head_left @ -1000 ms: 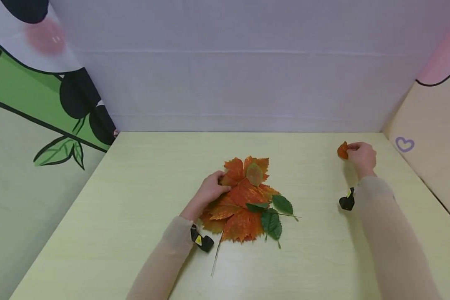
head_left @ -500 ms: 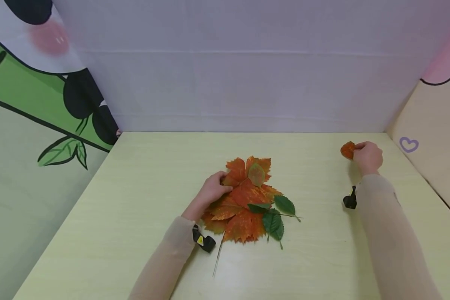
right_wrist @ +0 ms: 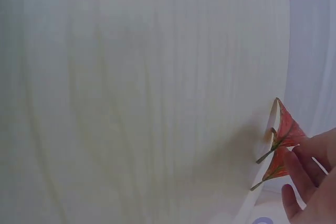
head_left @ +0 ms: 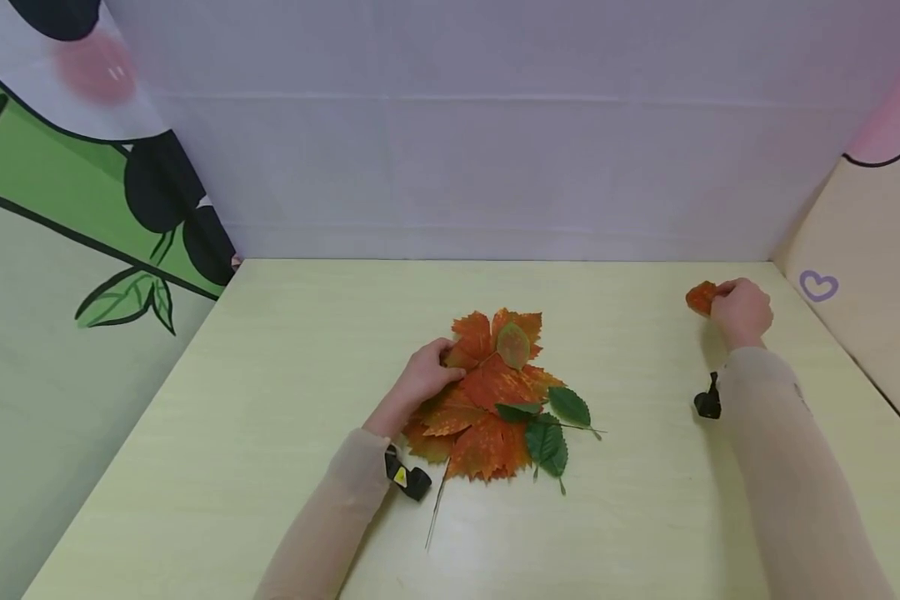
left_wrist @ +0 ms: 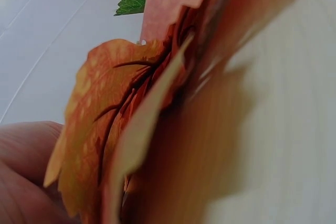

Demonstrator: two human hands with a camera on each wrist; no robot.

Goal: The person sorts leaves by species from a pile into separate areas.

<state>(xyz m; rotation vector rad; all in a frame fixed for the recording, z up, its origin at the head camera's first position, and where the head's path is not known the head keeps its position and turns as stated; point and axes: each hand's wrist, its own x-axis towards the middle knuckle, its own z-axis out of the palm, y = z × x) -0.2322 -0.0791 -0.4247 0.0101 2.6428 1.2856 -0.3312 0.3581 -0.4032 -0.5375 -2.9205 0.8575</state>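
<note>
Head cam, nearest first: a thin stem [head_left: 436,510] pokes out below the pile onto the pale table [head_left: 285,400], prob. b/c it's too long to tuck under. Next, green leaves [head_left: 547,440] overlap the R side of the orange leaves [head_left: 497,385]; light & flat, they seem to need no support. L hand [head_left: 425,372] grips the pile's L edge, prob. b/c a loose stack slides (L wrist cam shows leaf edges tilted up off the table). Fingers under there: can't tell. One yellowish leaf [head_left: 513,345] lies on top nr. the far end. Farther, well apart, R hand [head_left: 741,312] pinches small reddish leaves [head_left: 700,297], seemingly off the table; R wrist cam shows 2 stems pointing away from the fingers, so blades are held, maybe b/c they're easier to pinch. Behind all: plain backdrop [head_left: 450,167].
</note>
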